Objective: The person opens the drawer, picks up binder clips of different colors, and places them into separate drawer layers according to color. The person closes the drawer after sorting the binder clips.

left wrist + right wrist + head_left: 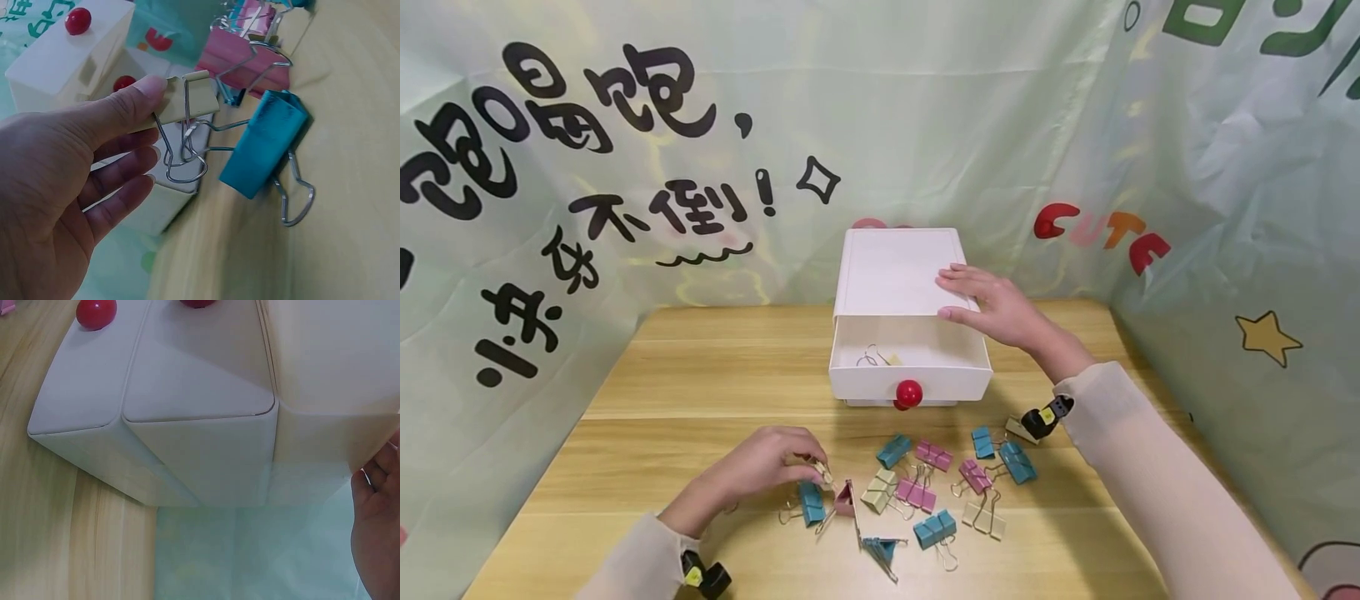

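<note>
My left hand (pixel 767 460) pinches a cream binder clip (pixel 199 101) between thumb and fingers, low over the table at the left of the clip pile. A blue binder clip (pixel 812 503) is right beside it; in the left wrist view their wire handles overlap. My right hand (pixel 996 307) rests with extended fingers on the top right edge of a white drawer box (pixel 895 267). The box's upper drawer (pixel 859 385) is pulled out and has a red knob (pixel 909 393). Inside it, a pale yellow clip (pixel 892 360) with wire handles shows.
Several pink, blue and cream binder clips lie scattered on the wooden table (pixel 700 375) in front of the box, including a pink clip (pixel 934 454) and a cream clip (pixel 880 490). A printed cloth backdrop (pixel 760 267) stands behind and at the sides.
</note>
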`<state>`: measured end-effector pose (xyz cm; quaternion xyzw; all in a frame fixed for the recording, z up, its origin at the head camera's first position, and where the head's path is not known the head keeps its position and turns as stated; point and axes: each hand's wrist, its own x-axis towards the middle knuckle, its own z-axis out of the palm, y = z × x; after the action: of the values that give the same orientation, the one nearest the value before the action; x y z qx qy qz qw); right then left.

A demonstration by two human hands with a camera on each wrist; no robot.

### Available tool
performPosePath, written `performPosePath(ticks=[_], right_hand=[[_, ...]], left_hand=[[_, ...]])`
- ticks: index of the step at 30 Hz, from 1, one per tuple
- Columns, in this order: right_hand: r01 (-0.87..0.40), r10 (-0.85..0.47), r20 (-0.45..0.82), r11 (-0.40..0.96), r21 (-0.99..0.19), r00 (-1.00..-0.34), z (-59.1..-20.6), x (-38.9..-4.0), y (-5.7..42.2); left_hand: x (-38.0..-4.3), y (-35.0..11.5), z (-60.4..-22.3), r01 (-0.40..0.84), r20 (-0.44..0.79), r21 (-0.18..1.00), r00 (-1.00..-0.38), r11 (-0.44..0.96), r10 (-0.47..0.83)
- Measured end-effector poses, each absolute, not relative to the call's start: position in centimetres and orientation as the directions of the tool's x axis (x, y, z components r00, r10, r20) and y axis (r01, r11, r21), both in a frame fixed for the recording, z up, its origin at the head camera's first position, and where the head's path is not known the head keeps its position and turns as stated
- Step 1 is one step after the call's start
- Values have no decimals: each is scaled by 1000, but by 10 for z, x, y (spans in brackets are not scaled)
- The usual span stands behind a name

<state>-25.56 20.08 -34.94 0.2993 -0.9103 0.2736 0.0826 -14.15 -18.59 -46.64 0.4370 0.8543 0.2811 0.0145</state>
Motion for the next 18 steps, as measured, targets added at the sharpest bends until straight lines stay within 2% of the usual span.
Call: performPosePath(ticks=[9,18], right_hand=[[-605,-514,320,663,-441,-796,-349,-256,200],[-602,-511,320,665,-442,-798,-349,-256,201]], left_hand=[[-136,-188,-449,789,330,456,-580,412,745],[-134,-181,-421,867,489,404,-474,291,732]])
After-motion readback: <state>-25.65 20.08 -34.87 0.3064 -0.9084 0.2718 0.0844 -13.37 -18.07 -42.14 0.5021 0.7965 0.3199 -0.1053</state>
